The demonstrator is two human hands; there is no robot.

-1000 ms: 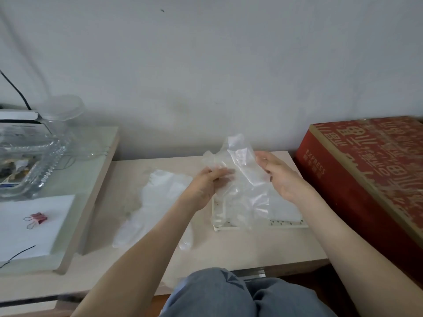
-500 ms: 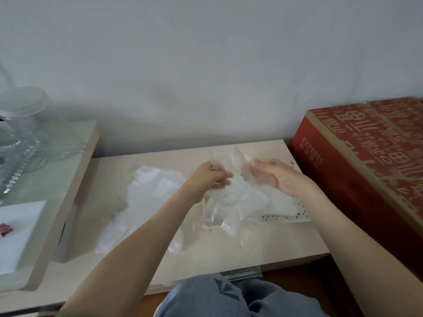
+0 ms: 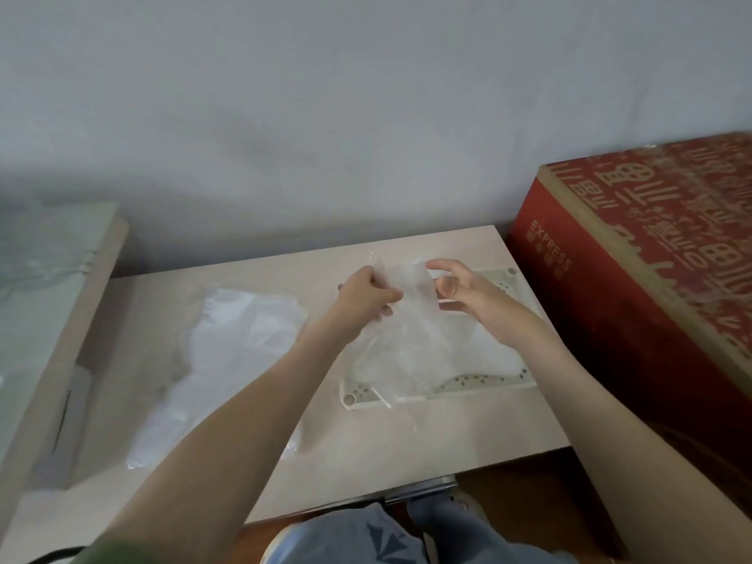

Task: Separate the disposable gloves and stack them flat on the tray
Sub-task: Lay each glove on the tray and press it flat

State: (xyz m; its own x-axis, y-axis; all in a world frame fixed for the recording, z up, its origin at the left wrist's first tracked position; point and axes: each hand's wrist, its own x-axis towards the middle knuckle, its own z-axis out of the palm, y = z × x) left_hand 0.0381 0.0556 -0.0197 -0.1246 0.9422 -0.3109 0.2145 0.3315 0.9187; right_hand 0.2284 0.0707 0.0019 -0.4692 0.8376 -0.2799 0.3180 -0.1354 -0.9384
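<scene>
Pretty dim, flat light here, with a greyish-blue cast over everything. It seems to come from above: the top of the red box (image 3: 671, 238) is lit while its side goes nearly black. There's a wide soft shadow along the foot of the wall (image 3: 366, 95) behind the tabletop (image 3: 407, 453), no hard shadows, no real glare. The whole frame is soft, and the side table (image 3: 49, 319) at the left edge is a smeary blur. The clear gloves (image 3: 407, 339) wash out into milky patches with barely any edges. Straight lines lean outward near the borders, classic wide-angle.
</scene>
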